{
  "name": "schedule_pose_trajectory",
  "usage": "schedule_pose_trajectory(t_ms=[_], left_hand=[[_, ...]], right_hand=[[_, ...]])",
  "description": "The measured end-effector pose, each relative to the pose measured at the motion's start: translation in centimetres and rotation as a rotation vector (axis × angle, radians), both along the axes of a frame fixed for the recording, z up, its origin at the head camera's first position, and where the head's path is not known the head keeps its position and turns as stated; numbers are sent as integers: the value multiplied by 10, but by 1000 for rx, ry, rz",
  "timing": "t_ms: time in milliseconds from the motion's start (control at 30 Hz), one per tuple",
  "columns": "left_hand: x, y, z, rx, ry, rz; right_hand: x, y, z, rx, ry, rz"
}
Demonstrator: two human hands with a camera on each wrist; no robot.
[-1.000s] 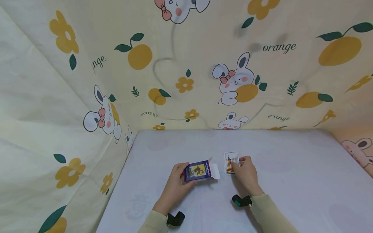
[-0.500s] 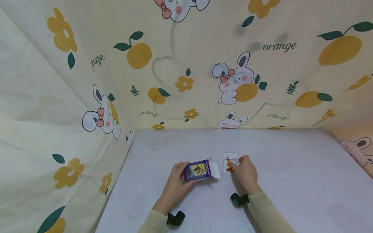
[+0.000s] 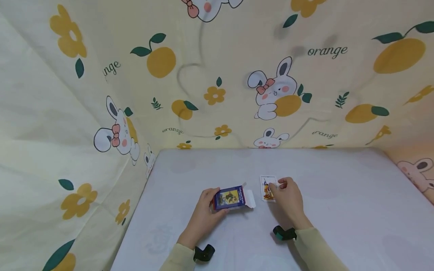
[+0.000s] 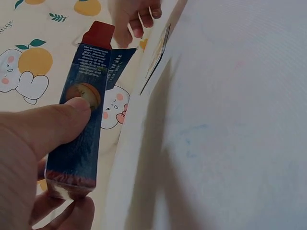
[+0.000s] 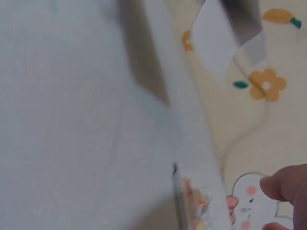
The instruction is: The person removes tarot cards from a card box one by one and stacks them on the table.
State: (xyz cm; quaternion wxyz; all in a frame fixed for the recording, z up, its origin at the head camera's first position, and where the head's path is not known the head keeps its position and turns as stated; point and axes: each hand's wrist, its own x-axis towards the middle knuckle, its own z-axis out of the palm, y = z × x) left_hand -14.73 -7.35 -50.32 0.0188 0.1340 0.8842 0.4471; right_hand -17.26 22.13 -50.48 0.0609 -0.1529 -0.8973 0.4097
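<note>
A blue tarot card box [image 3: 228, 198] is held up by my left hand [image 3: 202, 217], thumb on one narrow side and fingers on the other. Its end flap hangs loose toward the right. In the left wrist view the thumb presses on the printed side of the box [image 4: 79, 127]. A small stack of picture cards [image 3: 265, 192] lies face up on the table, just right of the box. My right hand [image 3: 290, 199] hovers over the stack's right edge. In the right wrist view thumb and fingertip stand apart from the cards [image 5: 197, 208], holding nothing.
The white table [image 3: 339, 210] spreads around both hands. A cream cloth [image 3: 237, 75] printed with rabbits and oranges hangs behind the table and along its left side. Each wrist wears a small black camera [image 3: 204, 253].
My right hand has let go of the card stack, rising a little and drawing slightly right. The left hand and the box have stayed in place.
</note>
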Motion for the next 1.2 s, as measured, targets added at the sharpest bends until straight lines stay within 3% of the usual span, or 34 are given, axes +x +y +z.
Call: schedule_pose_trajectory(t_ms=[200, 533, 867, 1200], left_hand=[[0, -1, 0, -12, -13, -6], [0, 1, -4, -26, -56, -14], [1, 2, 1, -56, -64, -13], [2, 1, 3, -31, -35, -24]], right_hand=[[11, -9, 9, -62, -9, 112], [24, -30, 9, -285, 3, 272], [25, -39, 12, -357, -28, 354], [22, -45, 10, -399, -51, 377]])
